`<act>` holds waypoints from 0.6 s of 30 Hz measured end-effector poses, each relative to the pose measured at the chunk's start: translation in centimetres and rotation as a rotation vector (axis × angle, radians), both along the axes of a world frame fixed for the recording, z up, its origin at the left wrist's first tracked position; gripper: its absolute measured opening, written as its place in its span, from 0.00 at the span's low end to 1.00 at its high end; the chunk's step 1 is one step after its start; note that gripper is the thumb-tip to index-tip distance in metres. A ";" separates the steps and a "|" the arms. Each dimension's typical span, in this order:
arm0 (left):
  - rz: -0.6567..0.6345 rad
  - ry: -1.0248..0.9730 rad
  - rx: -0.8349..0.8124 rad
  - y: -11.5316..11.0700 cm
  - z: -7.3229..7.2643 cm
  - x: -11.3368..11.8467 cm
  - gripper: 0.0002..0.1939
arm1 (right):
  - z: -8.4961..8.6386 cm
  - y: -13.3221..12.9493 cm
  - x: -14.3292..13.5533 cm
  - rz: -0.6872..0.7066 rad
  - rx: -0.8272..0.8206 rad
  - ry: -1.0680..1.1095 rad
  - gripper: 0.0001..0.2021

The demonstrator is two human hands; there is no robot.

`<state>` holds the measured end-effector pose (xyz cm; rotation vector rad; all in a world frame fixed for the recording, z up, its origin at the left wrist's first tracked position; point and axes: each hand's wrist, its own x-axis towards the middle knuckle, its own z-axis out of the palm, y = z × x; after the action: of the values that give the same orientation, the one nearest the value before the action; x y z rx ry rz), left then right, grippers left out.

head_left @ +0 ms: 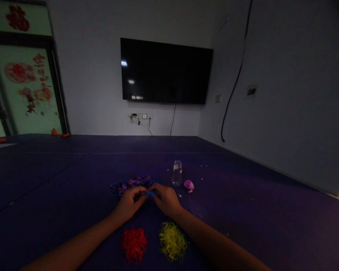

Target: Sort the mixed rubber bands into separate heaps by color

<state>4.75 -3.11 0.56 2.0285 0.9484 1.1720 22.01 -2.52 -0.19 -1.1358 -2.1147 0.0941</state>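
Observation:
My left hand (130, 202) and my right hand (165, 199) meet in front of me, just at the near side of a mixed pile of pink, purple and dark blue rubber bands (133, 183). Pinched between the fingertips of both are some blue rubber bands (150, 194); their number is hidden by the fingers. Closer to me, between my forearms, lie a heap of red rubber bands (134, 244) and, to its right, a heap of yellow rubber bands (173, 241).
A clear bottle (177, 175) stands beyond my right hand, with a pink cap-like piece (189, 185) beside it. Small white scraps dot the purple surface (243, 210). Farther off are a wall-mounted television (166, 71), a hanging cable (235, 84) and small orange objects (54, 132) by the door.

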 end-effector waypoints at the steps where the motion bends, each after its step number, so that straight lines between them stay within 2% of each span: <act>1: -0.002 0.003 -0.003 0.0 -0.1 0.0 0.09 | 0.0 0.0 0.0 -0.003 -0.001 0.016 0.09; 11: -0.086 0.069 0.001 -0.1 -0.1 0.2 0.18 | 0.0 0.2 0.1 -0.019 -0.063 0.130 0.14; 18: -0.108 0.185 0.058 -0.1 -0.1 0.1 0.17 | 0.1 0.2 0.1 -0.005 -0.064 0.142 0.13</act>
<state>4.80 -3.24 0.44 2.2354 0.8886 0.9781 22.11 -2.32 -0.07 -1.1368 -1.9957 0.2344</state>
